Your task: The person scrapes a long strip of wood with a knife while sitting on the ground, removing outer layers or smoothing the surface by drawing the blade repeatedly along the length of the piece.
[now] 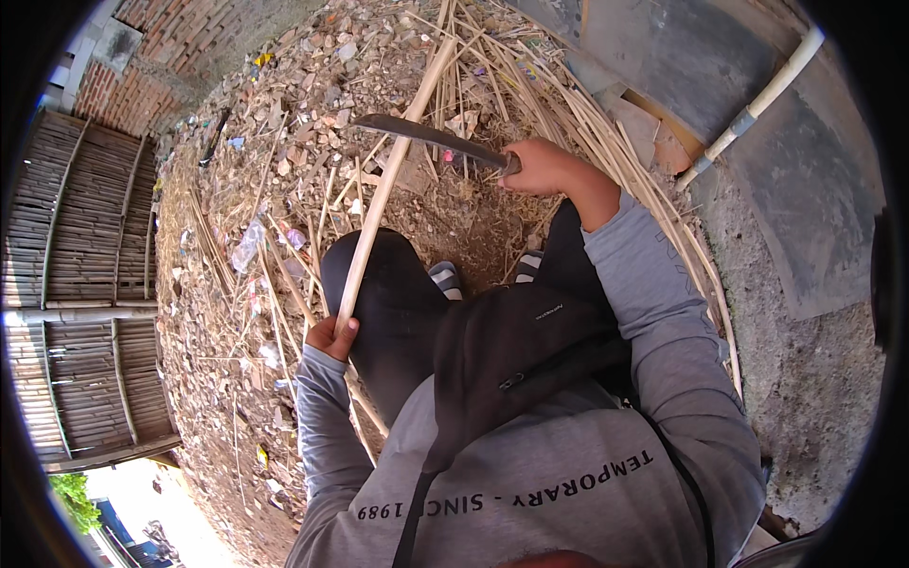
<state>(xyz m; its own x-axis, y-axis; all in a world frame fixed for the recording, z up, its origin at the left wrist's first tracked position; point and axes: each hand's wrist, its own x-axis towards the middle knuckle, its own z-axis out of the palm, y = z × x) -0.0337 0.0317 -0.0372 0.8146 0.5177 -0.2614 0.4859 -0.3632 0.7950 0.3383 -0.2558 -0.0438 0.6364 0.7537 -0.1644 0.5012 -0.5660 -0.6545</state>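
My left hand (332, 338) is closed around the near end of a long pale bamboo strip (377, 205). The strip slants up and away over my left knee, toward the far pile. In my right hand (540, 168) is the handle of a machete (434, 135), its dark blade pointing left. The blade lies across the strip, its tip reaching past the strip's left side. Whether the edge has cut into the wood, I cannot tell.
Split bamboo strips (568, 114) lie in a long pile at the far right, with more on the left. Rubble and litter (284, 142) cover the ground. Dark sheets (805, 189) and a white pipe (757, 109) are at right, a bamboo-slat wall (85, 218) at left. A black bag (511, 364) hangs at my front.
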